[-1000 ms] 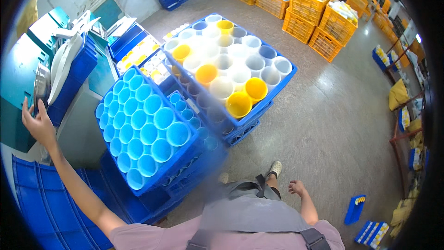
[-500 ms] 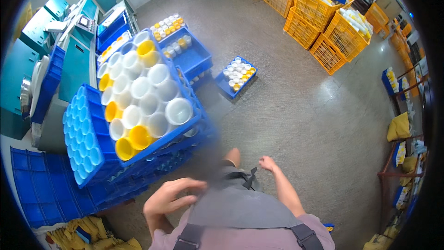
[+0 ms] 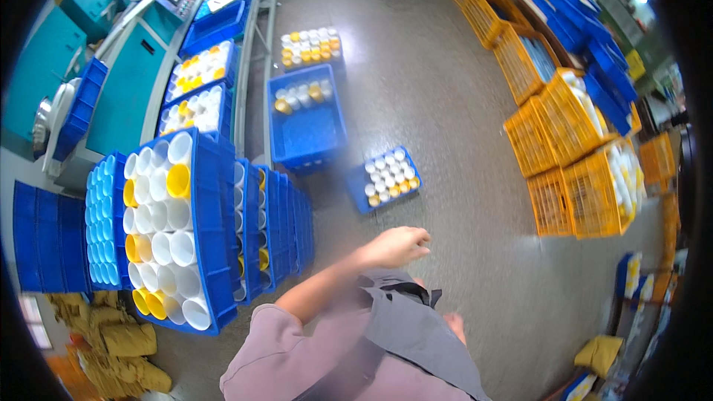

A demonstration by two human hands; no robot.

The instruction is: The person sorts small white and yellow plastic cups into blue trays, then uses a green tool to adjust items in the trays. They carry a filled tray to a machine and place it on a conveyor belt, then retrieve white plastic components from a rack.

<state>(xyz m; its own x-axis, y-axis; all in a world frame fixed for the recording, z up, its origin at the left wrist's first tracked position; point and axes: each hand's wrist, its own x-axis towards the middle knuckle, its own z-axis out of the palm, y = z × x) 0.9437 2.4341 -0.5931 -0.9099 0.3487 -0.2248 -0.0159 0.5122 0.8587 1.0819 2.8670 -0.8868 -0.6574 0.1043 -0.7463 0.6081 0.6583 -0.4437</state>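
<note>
My left hand (image 3: 401, 246) hangs in front of my body, fingers loosely bent, with nothing seen in it. Beyond it on the floor is a low blue crate (image 3: 359, 190) with rows of white and yellow cups (image 3: 392, 171). Part of my right hand (image 3: 454, 324) seems to show beside my grey apron (image 3: 420, 334); its fingers are not clear. To my left rises a tall stack of blue crates (image 3: 215, 230), its top one filled with white and yellow cups (image 3: 160, 215). A larger blue tub (image 3: 306, 130) farther ahead holds a few cups at its far end.
Yellow crates (image 3: 553, 134) stand stacked along the right, some holding white and yellow pieces. A teal machine (image 3: 122, 82) lines the left, with cup-filled blue crates (image 3: 197, 111) beside it. Light-blue cups (image 3: 102, 223) stand by the stack. Grey floor (image 3: 475, 200) runs between both sides.
My view has turned and moved forward, and the crate stack now lies farther left. My left hand has swung forward across my body. My right arm has dropped mostly out of sight.
</note>
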